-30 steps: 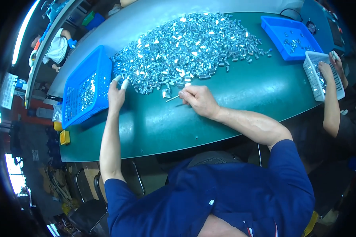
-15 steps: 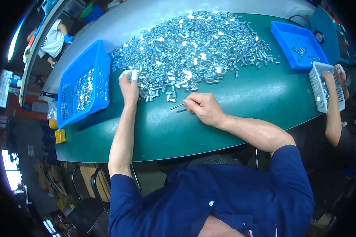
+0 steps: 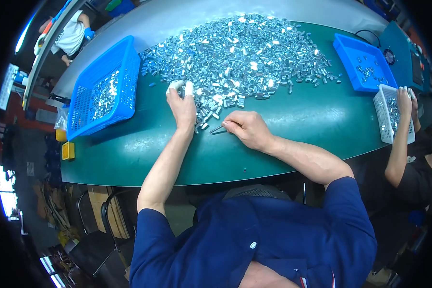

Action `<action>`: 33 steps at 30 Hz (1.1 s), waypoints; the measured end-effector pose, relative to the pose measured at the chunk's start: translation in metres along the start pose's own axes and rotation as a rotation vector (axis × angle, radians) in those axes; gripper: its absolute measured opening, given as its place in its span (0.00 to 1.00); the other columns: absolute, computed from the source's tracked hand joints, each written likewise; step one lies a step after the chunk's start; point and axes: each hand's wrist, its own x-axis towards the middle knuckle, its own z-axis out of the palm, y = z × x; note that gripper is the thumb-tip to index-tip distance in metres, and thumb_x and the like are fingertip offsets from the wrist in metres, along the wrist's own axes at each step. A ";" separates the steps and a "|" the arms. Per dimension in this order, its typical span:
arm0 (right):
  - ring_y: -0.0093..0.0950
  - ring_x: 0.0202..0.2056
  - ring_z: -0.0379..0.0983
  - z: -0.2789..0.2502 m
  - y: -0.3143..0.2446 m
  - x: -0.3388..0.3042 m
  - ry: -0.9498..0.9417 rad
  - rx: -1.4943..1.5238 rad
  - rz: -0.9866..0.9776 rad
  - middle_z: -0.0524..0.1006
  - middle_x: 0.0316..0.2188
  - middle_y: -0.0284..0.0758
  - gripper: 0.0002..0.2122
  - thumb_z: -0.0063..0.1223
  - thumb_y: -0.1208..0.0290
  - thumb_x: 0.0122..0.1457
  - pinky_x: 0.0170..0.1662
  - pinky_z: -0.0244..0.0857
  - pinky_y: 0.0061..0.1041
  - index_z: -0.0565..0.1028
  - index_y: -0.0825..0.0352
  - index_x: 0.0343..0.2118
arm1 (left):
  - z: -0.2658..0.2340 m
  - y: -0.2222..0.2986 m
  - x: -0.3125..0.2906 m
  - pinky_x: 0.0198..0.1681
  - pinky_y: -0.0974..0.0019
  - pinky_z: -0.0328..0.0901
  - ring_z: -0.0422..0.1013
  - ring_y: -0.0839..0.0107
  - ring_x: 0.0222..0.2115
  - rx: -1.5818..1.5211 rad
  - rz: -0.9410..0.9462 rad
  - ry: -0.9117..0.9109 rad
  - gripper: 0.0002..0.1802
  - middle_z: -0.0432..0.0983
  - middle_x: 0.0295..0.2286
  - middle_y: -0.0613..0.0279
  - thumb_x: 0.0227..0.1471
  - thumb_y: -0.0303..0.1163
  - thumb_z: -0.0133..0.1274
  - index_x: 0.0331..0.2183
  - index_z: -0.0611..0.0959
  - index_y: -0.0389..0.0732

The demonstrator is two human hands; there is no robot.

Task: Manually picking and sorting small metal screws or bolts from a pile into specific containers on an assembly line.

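My left hand (image 3: 181,109) rests at the near left edge of a big heap of small shiny metal pieces (image 3: 235,57). White coverings wrap some of its fingertips, which are spread apart over the pieces; nothing shows between them. Just right of it, my right hand (image 3: 252,129) is closed around a thin metal rod (image 3: 218,129). The rod's free end points left, low over the green tabletop (image 3: 283,120), beside a few loose pieces at the heap's near edge. The other end is hidden in my fingers.
A blue basket (image 3: 129,96) with metal pieces stands left, above a small yellow box (image 3: 68,150). At right are a blue tray (image 3: 345,53) with some pieces and a white basket (image 3: 383,117), where a co-worker's hands (image 3: 405,103) work. Another person (image 3: 72,38) is far left.
My left hand has moved right along the heap's near edge, closer to my right hand. My right hand keeps its grip on the rod. The co-worker's hands have shifted at the white basket.
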 end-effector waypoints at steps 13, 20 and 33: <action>0.27 0.31 0.80 0.025 -0.022 -0.006 -0.221 0.148 0.027 0.82 0.29 0.37 0.07 0.56 0.72 0.65 0.36 0.72 0.27 0.81 0.70 0.38 | -0.072 -0.086 0.105 0.63 0.53 0.58 0.65 0.47 0.58 0.317 0.159 -0.073 0.22 0.72 0.54 0.40 0.61 0.37 0.54 0.52 0.80 0.34; 0.30 0.32 0.82 0.029 -0.013 -0.009 -0.165 -0.051 -0.103 0.83 0.31 0.40 0.06 0.60 0.72 0.62 0.35 0.73 0.26 0.80 0.68 0.38 | -0.070 -0.062 0.040 0.63 0.56 0.60 0.68 0.51 0.57 0.269 0.378 -0.297 0.18 0.74 0.54 0.46 0.59 0.27 0.54 0.51 0.82 0.39; 0.39 0.31 0.81 0.017 -0.016 0.010 0.025 -0.106 -0.047 0.82 0.30 0.43 0.06 0.60 0.71 0.61 0.35 0.72 0.31 0.82 0.66 0.37 | -0.126 -0.027 -0.027 0.55 0.59 0.66 0.73 0.55 0.49 0.073 0.276 -0.465 0.26 0.78 0.47 0.51 0.52 0.15 0.56 0.54 0.80 0.40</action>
